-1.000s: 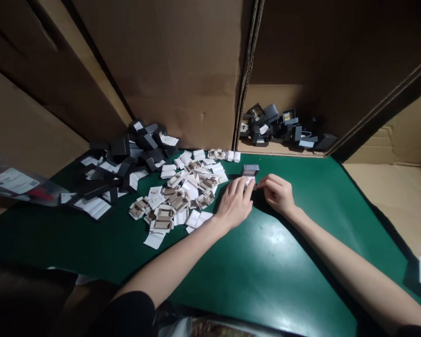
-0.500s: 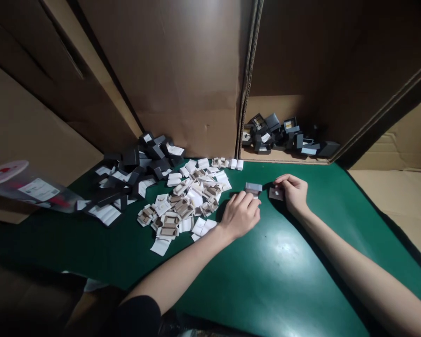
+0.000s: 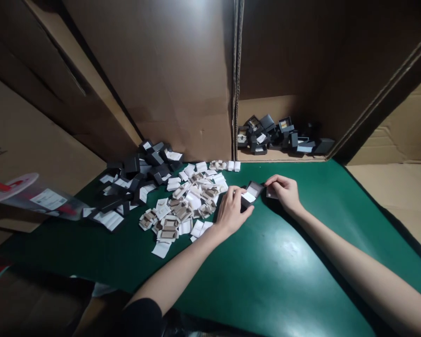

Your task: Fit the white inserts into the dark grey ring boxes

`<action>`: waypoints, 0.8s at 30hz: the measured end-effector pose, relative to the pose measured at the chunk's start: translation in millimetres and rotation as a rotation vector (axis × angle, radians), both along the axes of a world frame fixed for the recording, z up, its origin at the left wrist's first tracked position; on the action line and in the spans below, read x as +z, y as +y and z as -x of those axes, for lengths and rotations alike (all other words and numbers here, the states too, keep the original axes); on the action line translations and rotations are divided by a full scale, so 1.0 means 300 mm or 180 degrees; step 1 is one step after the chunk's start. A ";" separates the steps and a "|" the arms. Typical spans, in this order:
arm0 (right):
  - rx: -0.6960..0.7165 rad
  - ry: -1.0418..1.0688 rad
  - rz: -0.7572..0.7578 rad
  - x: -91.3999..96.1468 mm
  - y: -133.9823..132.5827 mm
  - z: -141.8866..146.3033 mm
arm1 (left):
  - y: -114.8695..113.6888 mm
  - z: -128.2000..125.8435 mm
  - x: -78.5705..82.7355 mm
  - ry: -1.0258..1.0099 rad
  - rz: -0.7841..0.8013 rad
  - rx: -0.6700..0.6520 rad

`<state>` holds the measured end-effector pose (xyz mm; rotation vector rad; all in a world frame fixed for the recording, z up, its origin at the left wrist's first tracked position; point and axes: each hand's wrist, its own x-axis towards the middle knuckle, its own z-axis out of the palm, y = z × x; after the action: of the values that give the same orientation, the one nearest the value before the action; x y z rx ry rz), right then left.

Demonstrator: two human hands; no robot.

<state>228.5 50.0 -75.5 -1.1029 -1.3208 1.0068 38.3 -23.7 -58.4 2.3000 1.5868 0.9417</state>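
My left hand (image 3: 231, 208) is closed around a small black box (image 3: 251, 194) whose lid stands up, with a white lining showing inside. To the right of it, the fingers of my right hand (image 3: 284, 192) pinch a small pale card (image 3: 271, 192), partly hidden beneath them. The box and the card are close together above the green table. Beside my left hand spreads a pile of white folded paper inserts (image 3: 182, 208), some with brown undersides.
Black boxes with white linings (image 3: 126, 182) are heaped at the left. More small black boxes (image 3: 273, 135) lie inside an upright cardboard carton (image 3: 284, 56) at the back. A clear plastic tub (image 3: 52, 196) leans at far left on the green table (image 3: 266, 281).
My left hand has turned and tilted the black box, so its white inside now shows. My right hand stays pinched on the card. The whole view has shifted slightly.
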 end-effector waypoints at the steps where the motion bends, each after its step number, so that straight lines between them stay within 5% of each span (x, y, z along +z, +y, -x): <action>1: 0.0098 -0.0122 -0.0088 0.003 -0.004 0.001 | 0.001 0.000 -0.002 -0.0032 -0.0006 -0.0016; 8: 0.0303 -0.0058 0.0017 0.009 -0.002 -0.005 | 0.010 -0.001 0.031 -0.0531 0.0037 -0.0280; 14: 0.0217 0.0266 0.0254 -0.004 0.011 -0.015 | -0.074 0.054 0.211 -0.0930 -0.0195 -0.0626; 18: 0.0323 0.0191 0.0393 -0.003 0.000 -0.015 | -0.165 0.176 0.277 -0.1232 -0.0177 0.0169; 24: 0.0310 0.0044 0.0552 -0.004 -0.016 -0.016 | -0.201 0.469 0.208 -0.2213 -0.0729 0.1535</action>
<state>233.3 45.2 -76.7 -1.1674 -1.3050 1.2174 -102.5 -83.9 4.0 1.4180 1.7622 1.8574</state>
